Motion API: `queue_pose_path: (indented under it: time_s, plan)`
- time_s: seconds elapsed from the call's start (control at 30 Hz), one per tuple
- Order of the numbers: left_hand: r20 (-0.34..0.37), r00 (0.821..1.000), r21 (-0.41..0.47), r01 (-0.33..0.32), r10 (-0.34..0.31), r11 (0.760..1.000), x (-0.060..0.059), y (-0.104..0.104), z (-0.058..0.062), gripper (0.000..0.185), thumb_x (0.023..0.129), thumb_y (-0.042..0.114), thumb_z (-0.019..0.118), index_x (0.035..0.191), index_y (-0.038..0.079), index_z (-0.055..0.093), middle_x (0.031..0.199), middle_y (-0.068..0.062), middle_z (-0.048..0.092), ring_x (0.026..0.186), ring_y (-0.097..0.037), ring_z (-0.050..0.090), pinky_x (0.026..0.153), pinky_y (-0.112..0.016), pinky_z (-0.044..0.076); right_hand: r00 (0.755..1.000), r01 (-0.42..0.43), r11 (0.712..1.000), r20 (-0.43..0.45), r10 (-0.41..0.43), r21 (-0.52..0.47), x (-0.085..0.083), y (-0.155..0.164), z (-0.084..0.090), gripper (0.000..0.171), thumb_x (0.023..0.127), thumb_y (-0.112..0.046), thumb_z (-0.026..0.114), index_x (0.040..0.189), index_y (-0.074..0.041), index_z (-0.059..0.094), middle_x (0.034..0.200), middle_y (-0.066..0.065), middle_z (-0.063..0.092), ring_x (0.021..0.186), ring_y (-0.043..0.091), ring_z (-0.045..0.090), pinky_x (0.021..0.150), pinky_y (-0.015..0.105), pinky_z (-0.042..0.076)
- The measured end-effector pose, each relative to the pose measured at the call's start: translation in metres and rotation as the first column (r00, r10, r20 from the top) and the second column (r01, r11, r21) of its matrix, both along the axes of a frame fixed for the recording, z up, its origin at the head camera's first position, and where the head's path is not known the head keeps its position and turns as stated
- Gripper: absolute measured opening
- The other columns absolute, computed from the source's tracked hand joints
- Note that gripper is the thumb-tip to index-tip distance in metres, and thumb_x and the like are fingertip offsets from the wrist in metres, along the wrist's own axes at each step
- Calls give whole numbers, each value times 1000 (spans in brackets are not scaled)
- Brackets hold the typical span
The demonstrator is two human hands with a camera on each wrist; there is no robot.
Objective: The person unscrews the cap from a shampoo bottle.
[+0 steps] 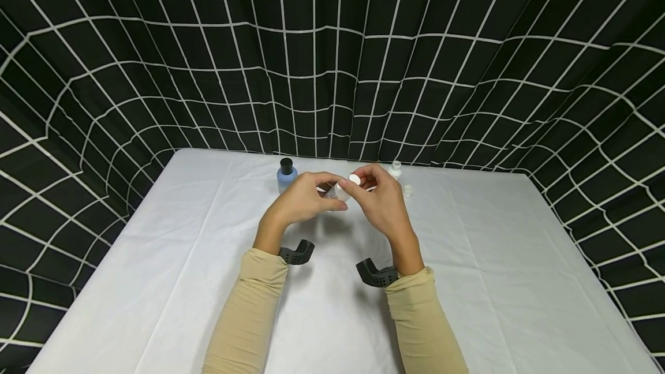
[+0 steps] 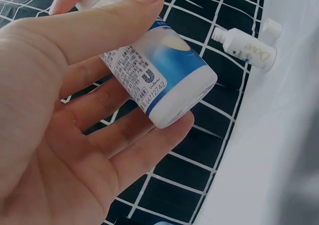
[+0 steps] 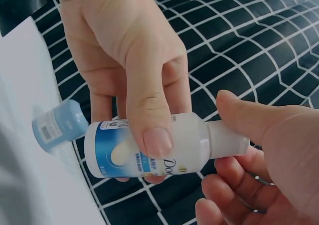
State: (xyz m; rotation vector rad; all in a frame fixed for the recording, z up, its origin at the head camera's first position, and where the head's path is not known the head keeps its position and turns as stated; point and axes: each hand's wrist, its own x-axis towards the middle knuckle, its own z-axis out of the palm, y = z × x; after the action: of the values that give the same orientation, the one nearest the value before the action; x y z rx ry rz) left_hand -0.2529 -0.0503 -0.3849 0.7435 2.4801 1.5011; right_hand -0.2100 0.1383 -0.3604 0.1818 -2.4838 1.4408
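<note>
My left hand point(image 1: 303, 198) grips a small white Dove bottle point(image 3: 189, 152) with a blue-and-white label, thumb on one side and fingers under the other. It is held tilted above the table, its base toward the left. At its other end, my right hand point(image 1: 384, 204) pinches the white cap point(image 3: 228, 139) between thumb and fingers. The cap sits at the bottle's neck. In the left wrist view, printed text on the bottle's back point(image 2: 134, 73) faces the camera, and the left thumb crosses its upper part.
A second white Dove bottle point(image 2: 251, 49) stands uncapped behind the right hand, a loose white cap point(image 1: 407, 191) beside it. Behind the left hand stands a blue bottle point(image 1: 286, 179) with a black cap. A white cloth point(image 1: 493, 281) covers the table; a black gridded curtain point(image 1: 332, 56) hangs beyond.
</note>
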Motion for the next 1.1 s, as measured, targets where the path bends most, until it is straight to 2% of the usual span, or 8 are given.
queue_pose_path:
  time_s: [0.2,0.4,0.5,0.63,0.73,0.8,0.93,1.1]
  plan:
    - [17,1000,14,4,-4,1000,1,1,1,36,84,28,83,119,25,73,107,6,72,105,-14,62,96,-34,57,994,-79,997,-74,81,27,2,3,0,29,94,-19,75,119,-8,70,111,10,69,100,22,66,85,33,54]
    - [25,1000,36,8,-9,999,-1,-2,1,38,85,27,82,121,23,73,108,3,72,100,-15,67,90,-33,59,982,-162,985,-92,166,54,2,5,2,35,98,-15,68,133,-12,67,128,5,67,110,23,64,88,42,54]
    - [37,999,27,-5,4,1000,-1,-2,1,39,84,30,83,121,27,72,111,6,72,103,-14,68,92,-34,58,988,-136,989,-66,139,56,3,4,4,40,96,-23,72,134,-12,65,127,6,66,111,24,65,89,40,55]
    - [39,999,-1,-9,9,1000,-1,1,1,41,83,33,83,122,31,72,114,10,71,110,-13,63,99,-35,56,998,-47,998,-40,49,47,2,4,5,40,92,-31,77,123,-9,66,111,9,65,102,23,66,86,33,55]
    - [34,999,-12,2,-1,1000,-1,4,1,42,83,33,83,123,30,72,112,9,70,109,-14,61,100,-35,55,999,6,999,-41,-4,44,2,5,4,35,90,-30,80,113,-8,66,99,10,65,93,22,64,82,27,52]
    - [28,1000,-14,9,-9,1000,-1,5,1,41,83,32,83,123,29,72,109,8,70,107,-14,61,100,-34,55,999,12,999,-53,-9,46,1,5,4,31,90,-27,80,110,-7,67,97,10,66,91,21,65,81,25,52]
    - [18,1000,0,20,-20,1000,-2,5,0,37,85,28,82,120,24,73,107,6,71,106,-16,63,97,-33,56,995,-56,997,-80,59,45,2,7,4,27,93,-17,76,118,-7,70,109,9,68,101,24,67,84,31,54]
    - [22,1000,19,6,-6,1000,-1,2,0,37,85,27,82,120,22,72,109,4,72,105,-15,65,93,-34,58,986,-146,989,-80,147,15,3,9,5,35,95,-13,72,129,-9,68,125,7,67,113,27,67,89,42,55]
